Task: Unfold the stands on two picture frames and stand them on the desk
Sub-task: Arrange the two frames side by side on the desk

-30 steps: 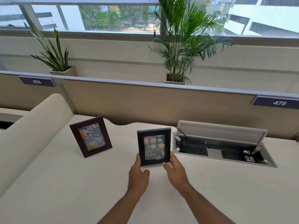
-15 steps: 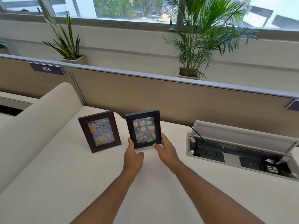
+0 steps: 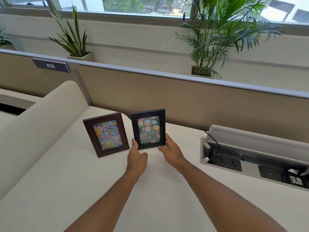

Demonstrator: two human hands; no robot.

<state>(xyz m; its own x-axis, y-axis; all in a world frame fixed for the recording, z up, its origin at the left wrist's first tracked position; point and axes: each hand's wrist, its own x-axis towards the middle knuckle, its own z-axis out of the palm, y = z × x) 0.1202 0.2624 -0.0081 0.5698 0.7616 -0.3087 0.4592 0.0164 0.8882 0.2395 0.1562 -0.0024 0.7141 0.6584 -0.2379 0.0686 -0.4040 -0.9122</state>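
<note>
Two picture frames stand upright side by side on the white desk [image 3: 50, 190]. The brown frame [image 3: 106, 133], with a pastel flower picture, leans back on its own at the left, untouched. Just right of it is the black frame [image 3: 148, 129] with a birthday card picture. My left hand [image 3: 136, 157] grips its lower left corner and my right hand [image 3: 170, 149] holds its lower right edge. Both stands are hidden behind the frames.
An open cable box [image 3: 250, 158] with sockets, plugs and a raised lid is sunk into the desk at the right. A beige partition [image 3: 184, 104] runs behind the frames. A rounded cream divider [image 3: 33, 124] borders the left. Two potted plants [image 3: 215, 39] stand beyond.
Both hands have carried the black frame leftward and farther back, so it now stands close beside the brown frame. The brown frame has not moved.
</note>
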